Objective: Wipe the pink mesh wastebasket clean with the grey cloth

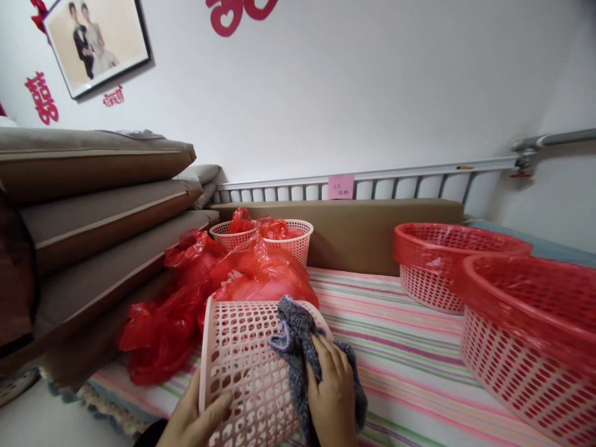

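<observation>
A pink perforated plastic basket [249, 372] is tilted toward me at the lower middle. My left hand [193, 413] grips its left rim, thumb on the lattice and fingers behind it. A dark grey cloth with a lilac edge [298, 335] lies over the basket's right side. My right hand [331, 385] presses on this cloth with its fingers bent over it. Red plastic bags [261, 273], filled and knotted, sit just behind the basket on a striped sheet [386, 347].
Two pink baskets lined with red bags [433, 288] [526, 354] stand at the right. Two more baskets [300, 245] hold red bags at the back. Stacked cushions [107, 230] rise at the left. A white radiator [405, 186] runs along the wall.
</observation>
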A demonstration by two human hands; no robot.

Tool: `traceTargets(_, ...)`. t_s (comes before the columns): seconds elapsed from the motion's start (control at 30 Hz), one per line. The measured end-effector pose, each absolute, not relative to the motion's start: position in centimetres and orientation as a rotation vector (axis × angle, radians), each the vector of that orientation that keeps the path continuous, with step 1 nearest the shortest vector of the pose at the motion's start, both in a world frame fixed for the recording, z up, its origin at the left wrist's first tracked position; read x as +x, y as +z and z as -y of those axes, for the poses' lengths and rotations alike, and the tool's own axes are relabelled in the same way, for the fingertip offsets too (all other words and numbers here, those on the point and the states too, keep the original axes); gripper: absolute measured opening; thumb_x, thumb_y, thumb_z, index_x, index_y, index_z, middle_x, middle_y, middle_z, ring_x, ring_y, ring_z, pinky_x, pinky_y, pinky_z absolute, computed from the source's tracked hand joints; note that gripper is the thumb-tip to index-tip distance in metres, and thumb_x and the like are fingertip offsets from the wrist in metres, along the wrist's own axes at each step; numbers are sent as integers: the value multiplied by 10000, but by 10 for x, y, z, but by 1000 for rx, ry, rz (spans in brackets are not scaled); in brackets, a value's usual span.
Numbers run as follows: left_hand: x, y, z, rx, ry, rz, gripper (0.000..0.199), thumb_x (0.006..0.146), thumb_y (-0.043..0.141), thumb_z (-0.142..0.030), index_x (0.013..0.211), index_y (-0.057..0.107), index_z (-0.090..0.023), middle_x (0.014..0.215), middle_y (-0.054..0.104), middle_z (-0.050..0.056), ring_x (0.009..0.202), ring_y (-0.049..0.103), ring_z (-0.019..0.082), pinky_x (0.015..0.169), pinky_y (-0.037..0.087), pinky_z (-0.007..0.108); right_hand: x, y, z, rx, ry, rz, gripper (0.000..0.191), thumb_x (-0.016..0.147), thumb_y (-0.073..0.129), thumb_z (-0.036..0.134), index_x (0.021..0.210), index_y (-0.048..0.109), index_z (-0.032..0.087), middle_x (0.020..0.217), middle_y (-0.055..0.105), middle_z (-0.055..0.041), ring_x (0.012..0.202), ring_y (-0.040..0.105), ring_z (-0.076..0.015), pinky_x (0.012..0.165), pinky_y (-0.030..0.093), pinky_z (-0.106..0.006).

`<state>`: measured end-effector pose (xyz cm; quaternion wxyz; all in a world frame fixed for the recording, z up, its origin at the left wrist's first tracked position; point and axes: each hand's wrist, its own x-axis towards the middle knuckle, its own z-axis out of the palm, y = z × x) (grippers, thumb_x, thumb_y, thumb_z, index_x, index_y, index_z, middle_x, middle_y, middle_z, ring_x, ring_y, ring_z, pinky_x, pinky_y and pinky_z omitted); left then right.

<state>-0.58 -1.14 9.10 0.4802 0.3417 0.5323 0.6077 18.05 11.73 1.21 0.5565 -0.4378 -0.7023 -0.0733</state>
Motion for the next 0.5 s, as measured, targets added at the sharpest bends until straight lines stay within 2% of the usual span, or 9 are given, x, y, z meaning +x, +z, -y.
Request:
traceTargets(0.07, 1, 111, 1, 808, 1467, -1153, 684, 734, 692, -288, 1329, 368, -192, 1180, 671, 118, 1167, 554, 314, 985, 455, 414, 181, 12, -118, -1035, -177, 1646, 330, 907, 407, 306, 1204, 495, 192, 1133, 596, -116, 1057, 520, -254, 878, 425, -458)
traceTargets(0.17, 2, 112, -7, 701, 1453, -1094, 713, 690, 726, -223, 1317, 394, -147, 1087, 714, 138, 1082, 613, 329, 904, 505, 419, 181, 12, -118, -1039, -164, 1650, 319, 901, 416, 289, 1196, 499, 201, 1124, 598, -107, 1044, 523, -246, 871, 432, -446)
traceTargets(0.33, -6, 83, -4, 667, 1468, -1043, 722, 566, 807, -283, 1211, 515, -142, 1097, 704, 164, 1060, 615, 376, 871, 513, 458, 181, 12, -117, -1037, -144, 1667, 328, 891, 425, 263, 1208, 489, 204, 1132, 590, -103, 1057, 513, -242, 886, 427, -446)
traceTargets(0.5, -6, 80, -2, 802, 1434, -1079, 598, 556, 799, -368, 1082, 629, -138, 1112, 694, 166, 1070, 597, 402, 789, 545, 449, 181, 12, -117, -1021, -153, 1657, 331, 898, 405, 266, 1213, 484, 203, 1137, 586, -108, 1064, 513, -249, 878, 430, -455)
